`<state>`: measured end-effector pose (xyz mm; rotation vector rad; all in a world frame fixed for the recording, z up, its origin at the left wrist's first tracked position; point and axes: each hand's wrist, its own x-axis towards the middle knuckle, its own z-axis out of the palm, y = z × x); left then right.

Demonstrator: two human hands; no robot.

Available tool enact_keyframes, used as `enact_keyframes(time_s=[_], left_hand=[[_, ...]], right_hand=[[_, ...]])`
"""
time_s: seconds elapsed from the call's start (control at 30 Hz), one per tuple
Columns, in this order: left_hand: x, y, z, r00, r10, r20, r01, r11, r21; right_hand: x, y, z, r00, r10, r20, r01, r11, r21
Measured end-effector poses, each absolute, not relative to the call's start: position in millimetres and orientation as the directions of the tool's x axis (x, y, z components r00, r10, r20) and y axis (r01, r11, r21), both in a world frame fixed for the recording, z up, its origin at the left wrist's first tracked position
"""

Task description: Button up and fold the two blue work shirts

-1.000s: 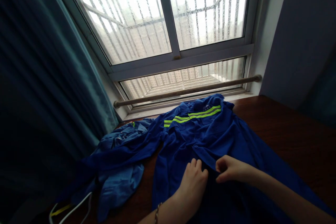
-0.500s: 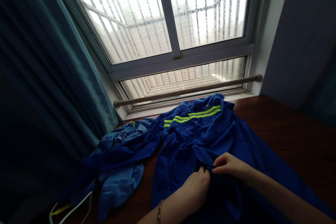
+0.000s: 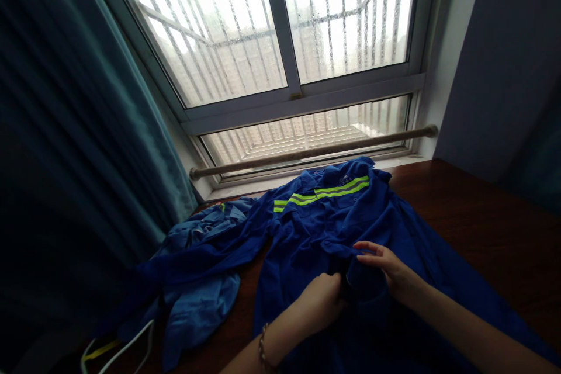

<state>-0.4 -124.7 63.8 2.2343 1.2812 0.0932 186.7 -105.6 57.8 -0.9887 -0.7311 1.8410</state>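
Note:
A dark blue work jacket (image 3: 302,245) with yellow-green reflective stripes lies spread on a brown wooden surface, its collar toward the window. My left hand (image 3: 322,301), a braided bracelet at its wrist, is closed on the front edge of the jacket near the middle; its fingertips are hidden. My right hand (image 3: 385,269) pinches the opposite front flap, thumb under the cloth and fingers over it. Between both hands the lower front is lifted and folded back, showing a dark inner side. Buttons there are too dim to make out.
Lighter blue garments (image 3: 199,310) lie crumpled at the left, partly under the jacket's sleeve. White hangers (image 3: 131,345) with a yellow strip stand at the lower left. A teal curtain (image 3: 87,99) hangs left, and a rail (image 3: 315,152) crosses the window.
My right hand has risen slightly and turned, lifting the flap and opening the front wider. My left hand has shifted a little left, still gripping the cloth.

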Motion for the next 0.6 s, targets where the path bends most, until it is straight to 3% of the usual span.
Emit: enact_keyframes(time_s=[0.13, 0.2, 0.37, 0.6], left_hand=[[-10.3, -121.7, 80.1, 0.550, 0.796, -0.253, 0.602, -0.167, 0.781], [-14.5, -119.7, 86.2, 0.541, 0.798, -0.267, 0.508, -0.057, 0.859], [-13.4, -117.1, 88.7, 0.540, 0.815, -0.211, 0.326, 0.028, 0.945], [1.2, -119.6, 82.7, 0.524, 0.792, -0.314, 0.070, 0.327, 0.942]], right_hand=[[184.0, -108.0, 54.9, -0.341, 0.914, -0.220, -0.389, -0.350, -0.852], [181.7, -109.5, 50.9, -0.342, 0.926, -0.162, -0.300, -0.271, -0.914], [174.3, -116.9, 47.5, -0.310, 0.948, -0.067, -0.024, -0.078, -0.997], [171.4, -122.0, 51.2, -0.238, 0.967, -0.093, -0.029, -0.103, -0.994]])
